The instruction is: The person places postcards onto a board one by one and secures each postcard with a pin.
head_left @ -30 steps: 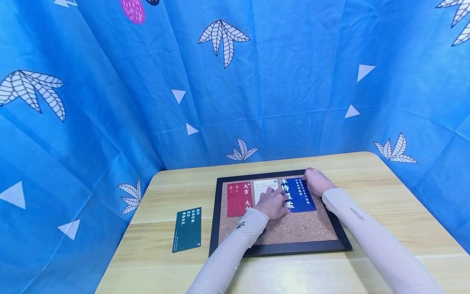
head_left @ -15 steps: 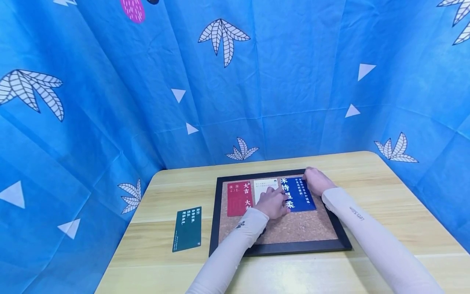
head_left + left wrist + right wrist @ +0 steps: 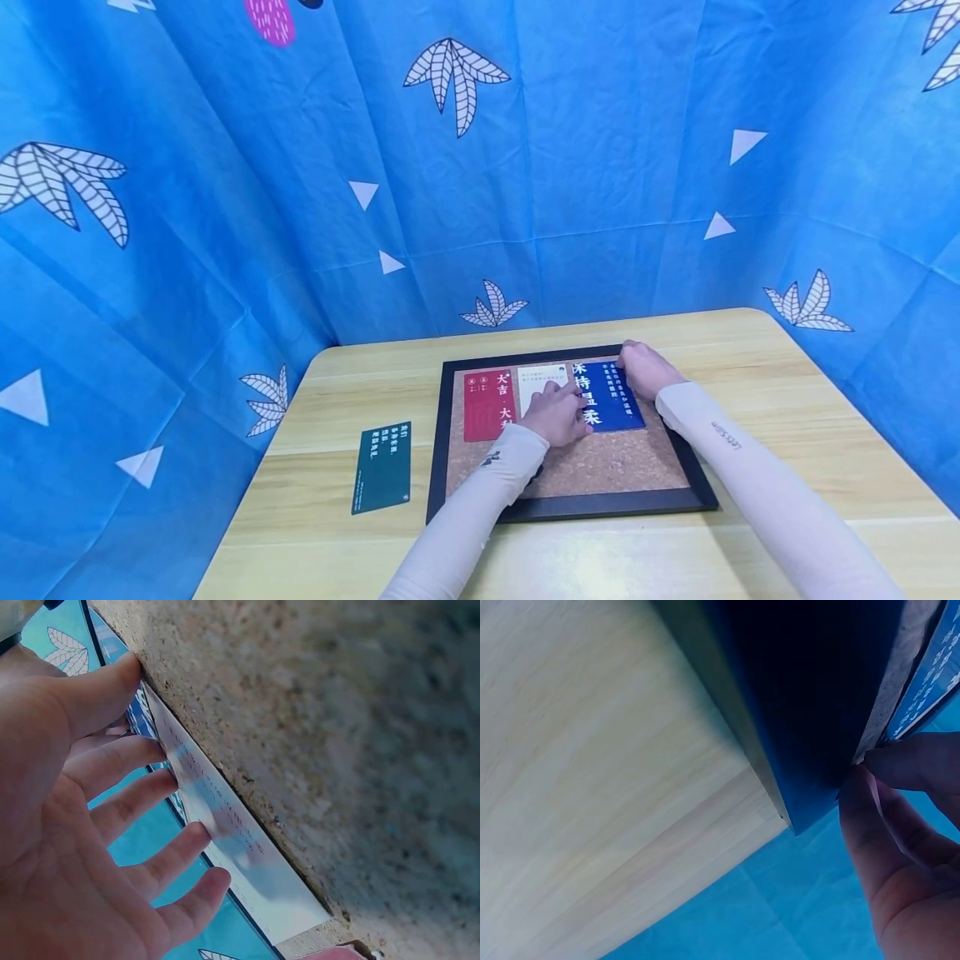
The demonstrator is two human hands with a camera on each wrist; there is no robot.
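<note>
A black-framed corkboard (image 3: 611, 467) lies flat on the table, with a red card (image 3: 483, 408), a white card (image 3: 536, 382) and a blue card (image 3: 621, 408) in a row along its far side. My left hand (image 3: 553, 415) spreads its fingers over the white and blue cards; in the left wrist view its thumb (image 3: 124, 675) rests by the blue card's edge and the fingertips touch the cards. At the blue card's far right corner is my right hand (image 3: 649, 372). Its thumb and fingertips (image 3: 881, 765) come together there, beside the black frame (image 3: 802, 697); anything between them is hidden.
A dark green card (image 3: 382, 467) with white writing lies on the wooden table (image 3: 300, 500), left of the board. A blue patterned curtain (image 3: 600, 167) hangs around the table's back and sides.
</note>
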